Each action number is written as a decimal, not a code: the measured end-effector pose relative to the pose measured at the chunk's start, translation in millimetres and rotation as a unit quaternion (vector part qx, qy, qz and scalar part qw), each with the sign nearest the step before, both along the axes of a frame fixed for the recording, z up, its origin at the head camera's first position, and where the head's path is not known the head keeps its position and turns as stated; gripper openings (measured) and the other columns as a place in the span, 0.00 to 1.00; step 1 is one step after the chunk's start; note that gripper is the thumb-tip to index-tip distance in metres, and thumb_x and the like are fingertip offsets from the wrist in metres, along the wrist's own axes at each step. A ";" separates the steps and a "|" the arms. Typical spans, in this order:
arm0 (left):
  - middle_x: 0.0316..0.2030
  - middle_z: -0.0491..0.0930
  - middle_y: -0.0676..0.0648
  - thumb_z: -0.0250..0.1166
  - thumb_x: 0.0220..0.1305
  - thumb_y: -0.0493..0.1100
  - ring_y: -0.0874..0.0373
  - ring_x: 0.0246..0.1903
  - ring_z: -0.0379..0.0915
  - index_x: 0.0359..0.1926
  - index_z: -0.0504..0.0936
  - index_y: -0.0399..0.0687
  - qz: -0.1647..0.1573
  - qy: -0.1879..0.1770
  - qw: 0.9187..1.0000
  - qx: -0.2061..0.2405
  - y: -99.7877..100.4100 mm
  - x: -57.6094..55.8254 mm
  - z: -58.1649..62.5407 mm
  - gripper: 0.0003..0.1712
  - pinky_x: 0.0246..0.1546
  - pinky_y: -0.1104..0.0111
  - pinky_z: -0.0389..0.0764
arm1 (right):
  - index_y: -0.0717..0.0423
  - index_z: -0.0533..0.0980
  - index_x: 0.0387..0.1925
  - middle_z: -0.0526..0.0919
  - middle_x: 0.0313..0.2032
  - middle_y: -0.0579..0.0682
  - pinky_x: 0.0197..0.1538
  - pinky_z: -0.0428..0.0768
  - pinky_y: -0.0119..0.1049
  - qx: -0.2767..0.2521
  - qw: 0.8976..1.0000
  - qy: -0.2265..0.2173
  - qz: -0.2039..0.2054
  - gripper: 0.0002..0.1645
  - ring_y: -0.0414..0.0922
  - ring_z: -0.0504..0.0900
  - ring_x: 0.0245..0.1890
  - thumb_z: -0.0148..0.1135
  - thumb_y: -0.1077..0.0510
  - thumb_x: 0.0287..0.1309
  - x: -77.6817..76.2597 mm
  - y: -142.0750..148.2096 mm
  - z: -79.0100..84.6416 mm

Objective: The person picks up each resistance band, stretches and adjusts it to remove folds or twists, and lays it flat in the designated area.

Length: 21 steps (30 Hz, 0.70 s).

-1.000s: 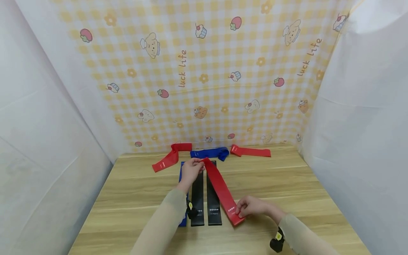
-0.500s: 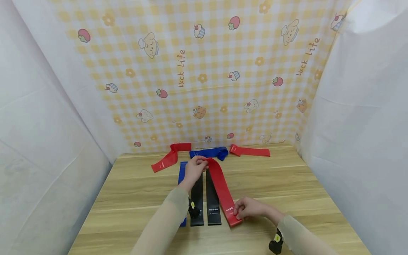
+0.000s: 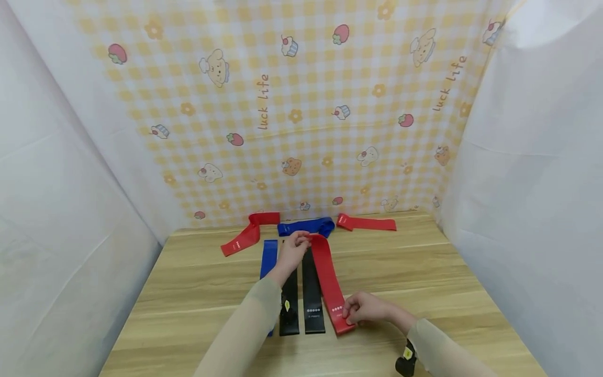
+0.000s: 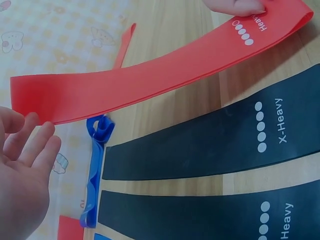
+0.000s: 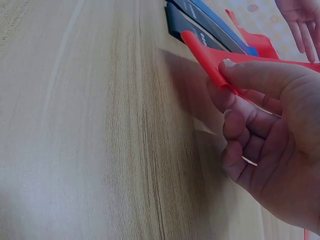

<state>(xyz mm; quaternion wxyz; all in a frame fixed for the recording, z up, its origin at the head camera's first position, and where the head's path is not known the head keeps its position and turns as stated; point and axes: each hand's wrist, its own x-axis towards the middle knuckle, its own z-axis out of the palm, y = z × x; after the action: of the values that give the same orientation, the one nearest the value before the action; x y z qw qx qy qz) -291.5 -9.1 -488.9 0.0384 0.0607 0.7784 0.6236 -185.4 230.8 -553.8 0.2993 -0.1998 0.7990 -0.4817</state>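
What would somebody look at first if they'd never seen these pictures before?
Probably the bright red Heavy resistance band, which runs from the left-hand grip at its far end to the right-hand grip at its near end, just right of two black resistance bands. Next, likely the yellow-and-white checked backdrop behind the wood-grain table, with its cartoon puppies, cupcakes and strawberries.

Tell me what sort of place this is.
Probably a screened-off work booth: a wood-grained table with white sheets at both sides and a checked, cartoon-printed cloth behind it.
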 end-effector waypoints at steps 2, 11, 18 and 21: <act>0.50 0.80 0.40 0.54 0.71 0.33 0.48 0.50 0.78 0.56 0.75 0.38 -0.010 0.000 1.000 -0.008 1.6 0.0 -1.7 0.15 0.54 0.58 0.76 | 0.58 0.79 0.34 0.74 0.18 0.43 0.23 0.68 0.29 0.003 1.000 0.003 -0.006 0.03 0.38 0.68 0.18 0.64 0.64 0.55 0.5 -0.1 -0.2; 0.58 0.75 0.39 0.51 0.72 0.33 0.47 0.57 0.73 0.62 0.70 0.38 -0.037 -0.012 0.999 -0.002 9.9 -0.3 -1.0 0.20 0.57 0.57 0.73 | 0.58 0.79 0.35 0.76 0.21 0.45 0.23 0.69 0.30 -0.004 0.999 0.016 -0.031 0.04 0.40 0.69 0.19 0.66 0.65 0.55 0.5 -2.5 -1.2; 0.62 0.72 0.41 0.52 0.73 0.37 0.48 0.62 0.67 0.66 0.68 0.42 -0.043 -0.026 0.999 -0.009 14.7 -2.0 -4.0 0.22 0.60 0.55 0.69 | 0.58 0.79 0.33 0.77 0.20 0.44 0.22 0.70 0.30 -0.003 0.999 0.017 -0.041 0.05 0.39 0.69 0.18 0.67 0.65 0.54 1.7 -8.1 -1.7; 0.63 0.71 0.41 0.52 0.74 0.37 0.47 0.63 0.65 0.67 0.66 0.41 -0.049 -0.030 0.998 -0.011 15.8 -1.7 -5.3 0.23 0.61 0.54 0.68 | 0.59 0.79 0.33 0.77 0.20 0.45 0.22 0.69 0.30 -0.005 0.999 0.016 -0.042 0.04 0.40 0.69 0.18 0.66 0.66 0.54 2.5 -10.6 -0.7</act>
<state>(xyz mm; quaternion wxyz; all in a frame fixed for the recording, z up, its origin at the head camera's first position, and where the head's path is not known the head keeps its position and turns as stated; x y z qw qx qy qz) -293.1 6.7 -494.1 0.0935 0.0796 0.7800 0.6136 -183.0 220.2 -554.5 0.2646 -0.1749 0.8090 -0.4948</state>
